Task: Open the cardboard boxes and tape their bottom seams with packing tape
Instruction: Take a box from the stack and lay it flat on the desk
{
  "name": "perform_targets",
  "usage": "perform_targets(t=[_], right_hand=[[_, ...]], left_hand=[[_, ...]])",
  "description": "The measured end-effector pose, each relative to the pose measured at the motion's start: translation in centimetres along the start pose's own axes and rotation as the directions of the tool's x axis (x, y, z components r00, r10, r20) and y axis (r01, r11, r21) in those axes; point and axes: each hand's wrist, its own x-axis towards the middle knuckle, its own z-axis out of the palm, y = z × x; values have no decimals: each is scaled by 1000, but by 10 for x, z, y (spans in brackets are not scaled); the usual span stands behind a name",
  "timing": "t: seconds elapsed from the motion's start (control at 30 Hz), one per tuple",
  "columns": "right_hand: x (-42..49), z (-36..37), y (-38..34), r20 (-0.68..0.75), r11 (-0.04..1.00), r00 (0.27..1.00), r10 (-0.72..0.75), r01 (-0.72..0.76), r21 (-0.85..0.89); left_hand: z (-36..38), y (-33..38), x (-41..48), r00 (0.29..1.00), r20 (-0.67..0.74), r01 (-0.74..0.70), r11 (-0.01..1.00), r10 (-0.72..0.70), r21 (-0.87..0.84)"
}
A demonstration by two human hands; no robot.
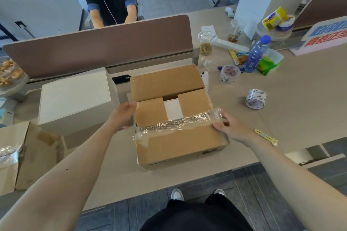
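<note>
The cardboard box [178,142] sits on the tabletop [281,114], its flaps hiding most of its inside. The left hand [124,116] grips its left edge; the right hand [229,127] pinches its taped right corner. 2 tape rolls [255,99] [230,73] lie beyond.

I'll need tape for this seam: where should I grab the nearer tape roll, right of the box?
Probably come from above with the right hand and pinch the top of the tape roll, thumb in the hole, fingers over the band; it seems to stand on edge, hole facing you.
</note>
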Motion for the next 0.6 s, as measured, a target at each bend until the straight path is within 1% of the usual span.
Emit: perform_targets(t=[0.07, 0.1, 0.23, 0.33, 0.43, 0.6], right_hand=[[6, 12, -8, -71, 999, 997, 38, -40, -24], [8, 17, -11, -100, 999, 994, 34, -38, -33], [10, 28, -18, -193, 996, 980, 41, -55, -64], [11, 31, -19, -227, 994, 972, 68, -86, -69], [13, 33, -18, -246, 989, 963, 110, -132, -74], [18, 35, -16, -254, 983, 957, 143, -166, -73]], left_hand=[[0, 7, 7, 998, -49, 30, 999, -32, -32], [0, 10, 11, 998, -52, 44, 997, -48, -64], [2, 15, 22, 998, 27, 59, 958, -53, -282], [-1, 18, 30, 995, 89, 68, 905, -34, -419], [-1, 19, 34, 989, 148, 89, 833, -8, -546], [-5, 16, 27, 980, 195, 107, 763, 25, -638]])
